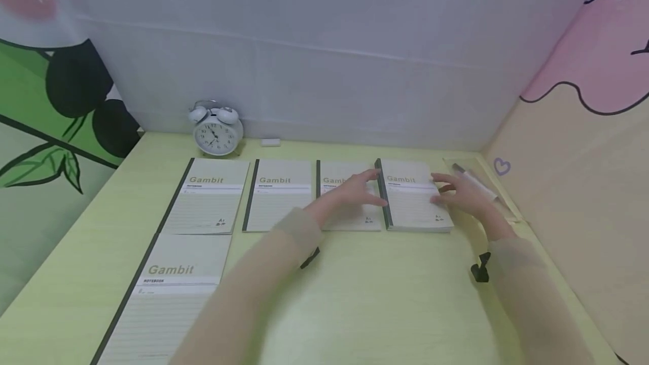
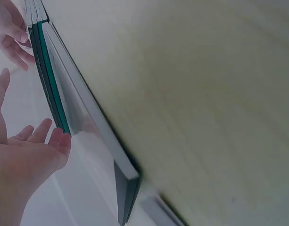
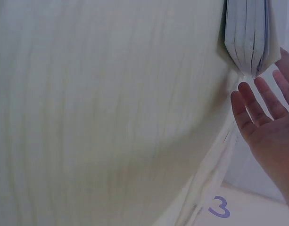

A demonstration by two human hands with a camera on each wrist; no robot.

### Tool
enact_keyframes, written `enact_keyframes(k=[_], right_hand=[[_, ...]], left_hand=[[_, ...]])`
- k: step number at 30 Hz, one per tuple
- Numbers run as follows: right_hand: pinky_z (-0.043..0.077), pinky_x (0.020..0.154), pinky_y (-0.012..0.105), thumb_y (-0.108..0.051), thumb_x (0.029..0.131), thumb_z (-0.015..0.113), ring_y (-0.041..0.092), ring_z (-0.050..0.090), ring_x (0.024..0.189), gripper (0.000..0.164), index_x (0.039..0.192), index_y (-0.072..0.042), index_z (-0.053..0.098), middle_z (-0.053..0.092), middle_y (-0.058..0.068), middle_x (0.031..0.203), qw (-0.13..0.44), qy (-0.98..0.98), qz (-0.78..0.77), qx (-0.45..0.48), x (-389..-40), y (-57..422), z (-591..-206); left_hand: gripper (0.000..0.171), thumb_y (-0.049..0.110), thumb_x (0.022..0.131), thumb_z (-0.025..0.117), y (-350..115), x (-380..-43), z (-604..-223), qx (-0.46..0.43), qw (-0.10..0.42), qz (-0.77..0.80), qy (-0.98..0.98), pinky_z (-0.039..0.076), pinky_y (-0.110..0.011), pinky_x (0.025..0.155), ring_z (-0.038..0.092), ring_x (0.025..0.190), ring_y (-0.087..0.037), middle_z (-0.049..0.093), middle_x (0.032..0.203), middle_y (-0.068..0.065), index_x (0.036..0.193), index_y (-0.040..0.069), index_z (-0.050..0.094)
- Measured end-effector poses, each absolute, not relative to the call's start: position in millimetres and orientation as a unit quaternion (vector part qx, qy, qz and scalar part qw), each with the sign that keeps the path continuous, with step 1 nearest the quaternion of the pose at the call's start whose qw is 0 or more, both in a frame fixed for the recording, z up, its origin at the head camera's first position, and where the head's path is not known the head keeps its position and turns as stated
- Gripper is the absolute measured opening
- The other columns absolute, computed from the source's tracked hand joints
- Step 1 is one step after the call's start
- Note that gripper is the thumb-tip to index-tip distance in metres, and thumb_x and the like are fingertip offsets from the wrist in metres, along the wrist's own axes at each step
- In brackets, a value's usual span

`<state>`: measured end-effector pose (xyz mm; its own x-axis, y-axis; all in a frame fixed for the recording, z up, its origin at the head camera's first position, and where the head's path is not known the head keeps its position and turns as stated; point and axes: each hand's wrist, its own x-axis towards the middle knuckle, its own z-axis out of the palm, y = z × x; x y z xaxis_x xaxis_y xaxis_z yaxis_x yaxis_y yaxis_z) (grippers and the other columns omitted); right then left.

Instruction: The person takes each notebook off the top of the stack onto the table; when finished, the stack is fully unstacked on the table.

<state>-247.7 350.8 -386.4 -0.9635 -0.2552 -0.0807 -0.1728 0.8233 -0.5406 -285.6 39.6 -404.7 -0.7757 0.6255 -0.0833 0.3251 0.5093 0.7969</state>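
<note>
1. Notebook (image 1: 174,314) at seven o'clock from the row's first notebook (image 1: 210,201), with an alarm clock (image 1: 216,137) at that one's twelve!
2. Left hand (image 1: 352,191), above the third notebook (image 1: 351,222), at nine o'clock from the notebook stack (image 1: 416,204): thumb and fingers wide apart, at its dark spine (image 1: 382,189).
3. That stack ends the row!
4. Right hand (image 1: 460,193) at its three o'clock, fingers spread alongside.
5. Shallow tray (image 1: 499,189), two o'clock, pen (image 1: 480,183) inside.
</note>
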Motion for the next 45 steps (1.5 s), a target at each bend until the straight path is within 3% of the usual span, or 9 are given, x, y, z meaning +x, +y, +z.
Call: enact_keyframes(k=[8,19,21,24,28,32,36,40,45], right_hand=[[0.041,0.097,0.054,-0.03,0.085,0.07,0.043,0.048,0.121,0.074,0.144,-0.005,0.035,0.041,0.023,0.142,0.089,0.948,-0.289,-0.102,-251,354,-390],[0.044,0.095,0.053,-0.025,0.085,0.07,0.043,0.05,0.118,0.07,0.143,-0.005,0.037,0.044,0.025,0.139,0.075,0.935,-0.331,-0.104,-248,360,-393],[0.046,0.094,0.048,-0.023,0.086,0.069,0.044,0.049,0.119,0.069,0.144,-0.004,0.036,0.043,0.025,0.14,0.075,0.927,-0.354,-0.103,-246,361,-391],[0.049,0.091,0.032,-0.02,0.087,0.068,0.042,0.048,0.12,0.068,0.145,-0.006,0.034,0.039,0.023,0.143,0.078,0.91,-0.395,-0.098,-244,361,-387],[0.047,0.085,0.015,-0.017,0.089,0.065,0.042,0.045,0.122,0.067,0.146,-0.007,0.032,0.032,0.02,0.148,0.079,0.892,-0.436,-0.096,-242,362,-384],[0.046,0.083,0.012,-0.017,0.091,0.063,0.042,0.044,0.123,0.065,0.147,-0.009,0.031,0.029,0.02,0.149,0.072,0.888,-0.444,-0.093,-241,362,-381],[0.045,0.083,0.011,-0.02,0.092,0.062,0.04,0.042,0.125,0.065,0.148,-0.013,0.03,0.028,0.017,0.151,0.069,0.892,-0.438,-0.085,-239,360,-377],[0.045,0.084,0.012,-0.023,0.091,0.063,0.033,0.044,0.126,0.065,0.148,-0.016,0.032,0.029,0.013,0.151,0.061,0.889,-0.448,-0.073,-237,356,-373],[0.047,0.085,0.015,-0.021,0.09,0.065,0.012,0.052,0.114,0.065,0.146,-0.017,0.034,0.032,0.013,0.15,0.046,0.878,-0.471,-0.073,-238,353,-368]], left_hand=[[0.095,0.034,0.076,0.078,51,-285,-415,0.282,0.205,0.417,0.839,0.022,-0.04,0.114,0.03,0.139,-0.026,0.033,0.151,-0.008,0.151,0.014,0.022],[0.095,0.034,0.074,0.08,54,-283,-416,0.28,0.195,0.418,0.842,0.023,-0.042,0.114,0.031,0.139,-0.025,0.034,0.151,-0.006,0.15,0.018,0.025],[0.095,0.033,0.073,0.08,55,-282,-415,0.28,0.193,0.424,0.84,0.023,-0.041,0.114,0.03,0.139,-0.025,0.033,0.152,-0.005,0.15,0.019,0.026],[0.094,0.03,0.074,0.08,55,-280,-413,0.278,0.192,0.443,0.83,0.026,-0.04,0.112,0.033,0.138,-0.024,0.032,0.152,-0.004,0.15,0.019,0.025],[0.092,0.024,0.075,0.08,56,-278,-411,0.269,0.194,0.479,0.813,0.038,-0.036,0.105,0.042,0.131,-0.022,0.033,0.151,-0.004,0.15,0.019,0.026],[0.091,0.015,0.075,0.08,57,-278,-413,0.251,0.198,0.528,0.786,0.049,-0.027,0.09,0.054,0.118,-0.019,0.034,0.15,-0.007,0.149,0.019,0.027],[0.089,0.012,0.074,0.079,60,-277,-413,0.221,0.183,0.566,0.773,0.052,-0.023,0.08,0.059,0.106,-0.015,0.037,0.147,-0.008,0.148,0.019,0.03],[0.087,0.012,0.073,0.08,64,-276,-409,0.189,0.16,0.582,0.775,0.052,-0.024,0.079,0.059,0.097,-0.012,0.041,0.144,-0.009,0.147,0.02,0.033],[0.085,0.01,0.073,0.079,63,-275,-402,0.175,0.149,0.579,0.782,0.052,-0.024,0.079,0.059,0.094,-0.011,0.046,0.14,-0.013,0.146,0.022,0.036]])
